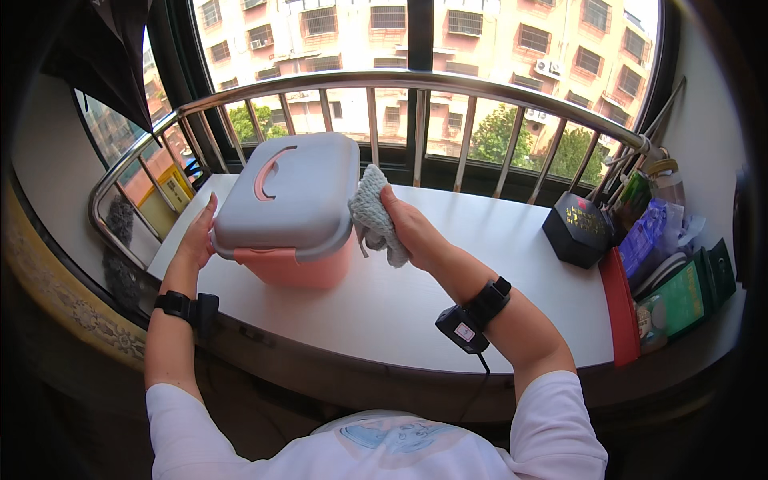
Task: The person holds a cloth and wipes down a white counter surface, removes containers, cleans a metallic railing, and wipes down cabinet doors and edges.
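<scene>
A pink storage box (pixel 300 272) with a grey lid (pixel 308 188) stands on the white tabletop, left of the middle. The lid is on, and a pink handle (pixel 266 178) lies across its top. My left hand (pixel 198 234) rests against the box's left side under the lid's edge, fingers stretched out and partly hidden by the lid. In my right hand (pixel 410 228) is a folded grey-green cloth (pixel 372 214), gripped between thumb and fingers. It hangs at the right side of the lid; whether it touches the lid I cannot tell.
A metal railing (pixel 384 80) runs along the window behind the white table (pixel 480 312). At the right stand a black hexagonal box (pixel 578 230), a red strip-like object (pixel 621 308), a purple package (pixel 642 240) and a green package (pixel 684 300). A dark umbrella-like cloth (pixel 104 52) hangs upper left.
</scene>
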The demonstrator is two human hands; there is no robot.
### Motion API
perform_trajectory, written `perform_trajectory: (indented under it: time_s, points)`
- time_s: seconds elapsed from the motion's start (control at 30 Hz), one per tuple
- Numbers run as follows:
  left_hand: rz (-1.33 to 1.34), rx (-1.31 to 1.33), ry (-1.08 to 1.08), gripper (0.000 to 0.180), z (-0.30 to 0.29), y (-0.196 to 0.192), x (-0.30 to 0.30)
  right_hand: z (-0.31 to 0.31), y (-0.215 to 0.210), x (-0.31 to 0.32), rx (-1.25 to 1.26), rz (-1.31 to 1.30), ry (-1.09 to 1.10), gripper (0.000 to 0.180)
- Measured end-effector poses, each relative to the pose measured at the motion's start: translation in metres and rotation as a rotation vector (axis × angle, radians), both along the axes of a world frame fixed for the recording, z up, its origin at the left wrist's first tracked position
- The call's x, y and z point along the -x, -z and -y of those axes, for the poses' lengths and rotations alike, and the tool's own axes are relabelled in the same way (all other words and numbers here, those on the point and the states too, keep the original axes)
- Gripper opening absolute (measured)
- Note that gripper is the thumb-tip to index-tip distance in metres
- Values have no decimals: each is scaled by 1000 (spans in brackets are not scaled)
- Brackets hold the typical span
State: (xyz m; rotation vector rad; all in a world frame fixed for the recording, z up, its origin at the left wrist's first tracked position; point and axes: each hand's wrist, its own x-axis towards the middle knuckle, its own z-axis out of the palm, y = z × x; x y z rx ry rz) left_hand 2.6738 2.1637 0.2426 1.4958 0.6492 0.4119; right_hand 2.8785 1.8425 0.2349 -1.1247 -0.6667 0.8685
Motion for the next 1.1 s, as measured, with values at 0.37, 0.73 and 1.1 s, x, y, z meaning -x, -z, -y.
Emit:
perform_trajectory:
  time_s: [0.37,0.73,1.1]
  points:
    - [100,78,479,91,-21,10,-15,-44,-12,42,47,-212,399,56]
    - [101,139,803,96,147,4,-94,156,-4,26,-40,-177,778,49]
    - [138,35,1065,110,316,24,-208,359,-19,-54,421,422,1405,51]
